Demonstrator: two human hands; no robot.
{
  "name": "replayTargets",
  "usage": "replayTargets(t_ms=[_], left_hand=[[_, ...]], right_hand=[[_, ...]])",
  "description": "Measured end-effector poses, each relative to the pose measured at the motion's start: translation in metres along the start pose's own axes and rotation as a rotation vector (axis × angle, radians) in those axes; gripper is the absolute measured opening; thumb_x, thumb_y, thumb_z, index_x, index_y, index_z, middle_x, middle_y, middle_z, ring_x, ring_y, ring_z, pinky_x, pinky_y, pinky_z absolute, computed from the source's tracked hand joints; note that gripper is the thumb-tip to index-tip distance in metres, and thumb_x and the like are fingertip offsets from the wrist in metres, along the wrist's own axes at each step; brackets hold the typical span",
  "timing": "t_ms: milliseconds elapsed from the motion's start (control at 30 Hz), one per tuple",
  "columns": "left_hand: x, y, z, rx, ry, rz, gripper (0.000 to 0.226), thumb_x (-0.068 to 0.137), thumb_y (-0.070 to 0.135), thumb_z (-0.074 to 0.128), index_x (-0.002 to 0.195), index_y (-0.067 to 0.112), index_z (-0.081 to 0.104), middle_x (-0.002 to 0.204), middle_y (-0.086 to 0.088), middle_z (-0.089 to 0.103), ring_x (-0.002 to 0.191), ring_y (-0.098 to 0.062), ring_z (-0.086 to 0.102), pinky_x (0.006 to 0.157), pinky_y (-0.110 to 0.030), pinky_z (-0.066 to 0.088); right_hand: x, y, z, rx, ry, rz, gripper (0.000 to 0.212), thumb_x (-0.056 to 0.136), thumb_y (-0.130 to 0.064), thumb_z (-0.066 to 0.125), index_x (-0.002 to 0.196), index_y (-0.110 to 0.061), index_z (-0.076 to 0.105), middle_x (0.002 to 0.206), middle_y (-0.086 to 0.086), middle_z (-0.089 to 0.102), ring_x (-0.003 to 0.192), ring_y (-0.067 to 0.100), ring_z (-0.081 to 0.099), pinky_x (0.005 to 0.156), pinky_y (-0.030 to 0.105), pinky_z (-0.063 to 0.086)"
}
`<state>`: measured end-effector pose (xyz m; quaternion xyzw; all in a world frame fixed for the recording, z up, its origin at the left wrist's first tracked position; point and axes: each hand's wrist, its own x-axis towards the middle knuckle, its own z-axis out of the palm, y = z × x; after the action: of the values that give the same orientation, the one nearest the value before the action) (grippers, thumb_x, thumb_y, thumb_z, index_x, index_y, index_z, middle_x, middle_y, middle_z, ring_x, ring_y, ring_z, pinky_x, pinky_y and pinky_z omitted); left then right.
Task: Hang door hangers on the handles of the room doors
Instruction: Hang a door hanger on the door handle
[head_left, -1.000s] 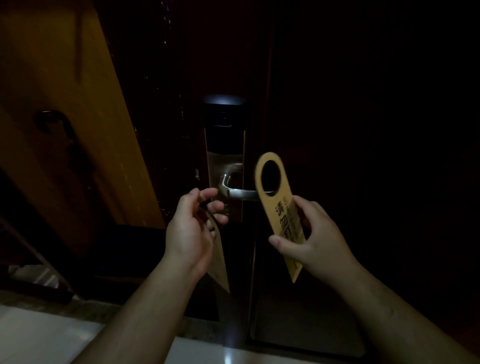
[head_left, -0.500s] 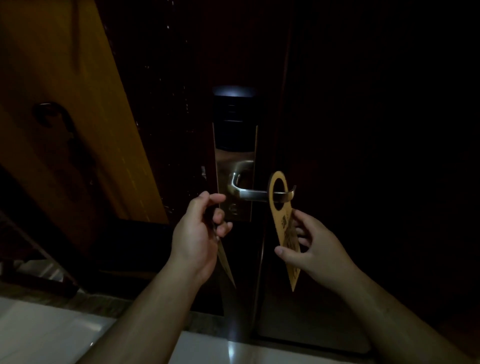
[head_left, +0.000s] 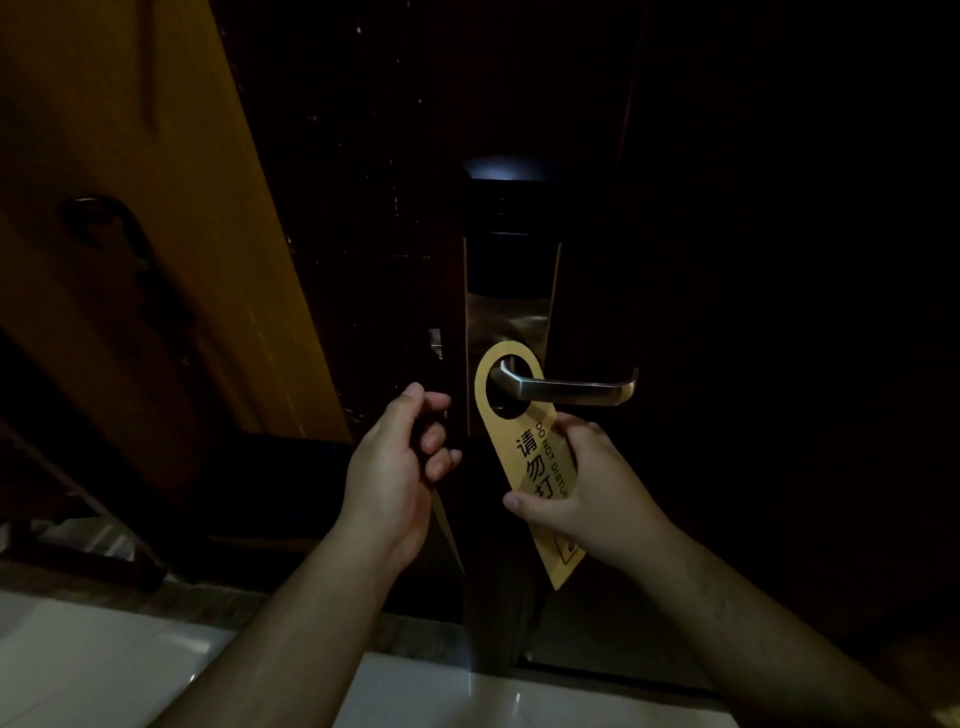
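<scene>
A yellow door hanger (head_left: 527, 457) with black print sits with its round hole around the base of the metal lever handle (head_left: 576, 388), close to the lock plate (head_left: 506, 312) of a dark door. My right hand (head_left: 587, 493) grips the hanger's lower half between thumb and fingers. My left hand (head_left: 397, 473) hovers left of the lock, curled around further hangers (head_left: 449, 525) whose tan edge shows below the palm.
The dark door (head_left: 753, 312) fills the right side. An orange-brown wooden panel (head_left: 135, 208) leans on the left. Pale glossy floor tiles (head_left: 130, 665) run along the bottom, with a dark threshold at the door's foot.
My right hand slid the hanger from the handle's tip along the lever to its base, turning its printed face toward me. My left hand stayed beside the lock.
</scene>
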<state>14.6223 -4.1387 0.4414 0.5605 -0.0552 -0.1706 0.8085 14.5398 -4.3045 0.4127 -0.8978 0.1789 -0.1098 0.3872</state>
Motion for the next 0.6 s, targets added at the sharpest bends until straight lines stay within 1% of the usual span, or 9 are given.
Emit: replayTargets(t_ms=[33, 67, 133, 233, 300, 367, 467, 533, 600], left_hand=[[0.001, 0.001, -0.003, 0.002, 0.002, -0.003, 0.036, 0.098, 0.042, 0.046, 0.104, 0.013, 0.065, 0.059, 0.008, 0.045, 0.053, -0.010, 0.043, 0.078, -0.038, 0.045], [0.002, 0.001, -0.006, 0.003, 0.002, -0.005, 0.035, 0.098, 0.042, 0.046, 0.104, 0.013, 0.065, 0.059, 0.008, 0.044, 0.053, -0.010, 0.043, 0.078, -0.038, 0.045], [0.003, 0.002, -0.012, 0.001, 0.001, -0.009, 0.035, 0.099, 0.042, 0.046, 0.103, 0.012, 0.065, 0.060, 0.007, 0.044, 0.054, -0.011, 0.042, 0.077, -0.038, 0.044], [0.005, 0.005, -0.020, 0.000, -0.018, -0.013, 0.035, 0.099, 0.042, 0.046, 0.103, 0.012, 0.064, 0.061, 0.006, 0.043, 0.054, -0.012, 0.042, 0.076, -0.037, 0.044], [0.006, 0.006, -0.025, -0.004, -0.031, -0.019, 0.035, 0.098, 0.042, 0.046, 0.104, 0.012, 0.064, 0.061, 0.006, 0.043, 0.054, -0.011, 0.041, 0.075, -0.037, 0.044], [0.007, 0.008, -0.029, -0.003, -0.040, -0.026, 0.036, 0.098, 0.042, 0.046, 0.104, 0.012, 0.064, 0.060, 0.007, 0.043, 0.054, -0.011, 0.041, 0.075, -0.037, 0.044], [0.008, 0.009, -0.034, -0.004, -0.051, -0.034, 0.035, 0.099, 0.041, 0.045, 0.104, 0.012, 0.064, 0.060, 0.007, 0.043, 0.053, -0.010, 0.041, 0.075, -0.037, 0.044], [0.008, 0.009, -0.037, -0.004, -0.059, -0.039, 0.034, 0.099, 0.039, 0.045, 0.103, 0.012, 0.064, 0.060, 0.007, 0.043, 0.053, -0.010, 0.041, 0.075, -0.037, 0.043], [0.008, 0.008, -0.039, 0.005, -0.071, -0.042, 0.033, 0.099, 0.038, 0.044, 0.104, 0.012, 0.063, 0.061, 0.006, 0.043, 0.054, -0.011, 0.041, 0.075, -0.037, 0.043]], right_hand=[[0.001, -0.001, 0.003, 0.020, 0.003, 0.007, 0.095, 0.065, -0.050, 0.083, 0.143, -0.033, 0.030, 0.126, -0.024, 0.032, 0.117, -0.003, 0.031, 0.080, 0.011, 0.032], [0.001, -0.002, 0.005, 0.048, 0.002, 0.017, 0.094, 0.065, -0.049, 0.083, 0.141, -0.033, 0.030, 0.128, -0.022, 0.035, 0.117, -0.001, 0.034, 0.083, 0.013, 0.034], [0.002, -0.004, 0.010, 0.112, -0.013, 0.039, 0.092, 0.067, -0.046, 0.083, 0.139, -0.033, 0.028, 0.128, -0.019, 0.043, 0.118, 0.001, 0.040, 0.087, 0.020, 0.040], [0.003, -0.009, 0.017, 0.156, -0.013, 0.060, 0.083, 0.073, -0.044, 0.080, 0.136, -0.034, 0.026, 0.122, -0.020, 0.046, 0.113, 0.000, 0.043, 0.085, 0.023, 0.042], [0.003, -0.014, 0.021, 0.178, 0.013, 0.063, 0.067, 0.083, -0.041, 0.071, 0.134, -0.034, 0.028, 0.120, -0.020, 0.051, 0.110, 0.001, 0.048, 0.081, 0.023, 0.046], [0.005, -0.016, 0.025, 0.215, 0.034, 0.063, 0.044, 0.093, -0.038, 0.058, 0.129, -0.034, 0.033, 0.119, -0.017, 0.056, 0.110, 0.004, 0.054, 0.078, 0.025, 0.049], [0.007, -0.017, 0.030, 0.177, 0.103, 0.068, 0.007, 0.099, -0.035, 0.045, 0.105, -0.032, 0.048, 0.110, -0.011, 0.059, 0.100, 0.007, 0.060, 0.074, 0.028, 0.053], [0.009, -0.018, 0.033, 0.114, 0.155, 0.079, 0.013, 0.100, -0.035, 0.043, 0.093, -0.030, 0.053, 0.102, -0.008, 0.058, 0.089, 0.009, 0.061, 0.073, 0.031, 0.056], [0.011, -0.019, 0.035, 0.094, 0.196, 0.098, 0.015, 0.100, -0.035, 0.044, 0.091, -0.030, 0.055, 0.098, -0.008, 0.057, 0.085, 0.008, 0.059, 0.069, 0.028, 0.054]])
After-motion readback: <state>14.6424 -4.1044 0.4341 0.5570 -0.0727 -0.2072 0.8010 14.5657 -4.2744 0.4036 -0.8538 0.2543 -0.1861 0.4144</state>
